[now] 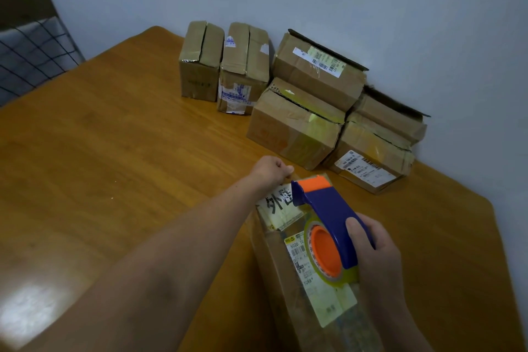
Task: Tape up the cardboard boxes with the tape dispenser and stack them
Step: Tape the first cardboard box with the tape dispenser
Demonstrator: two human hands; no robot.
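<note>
On the tabletop, close before me, the long cardboard box points away: my left fingers clamp its far end, right fingers grip the tape dispenser over its middle.

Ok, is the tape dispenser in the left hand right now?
No, the right hand grips the tape dispenser while the left hand holds the far end of the box.

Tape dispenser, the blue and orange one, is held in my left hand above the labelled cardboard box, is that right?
Not quite. The head view shows the right hand, not the left, gripping the blue and orange tape dispenser above the labelled cardboard box. The left hand holds that box's far end.
</note>
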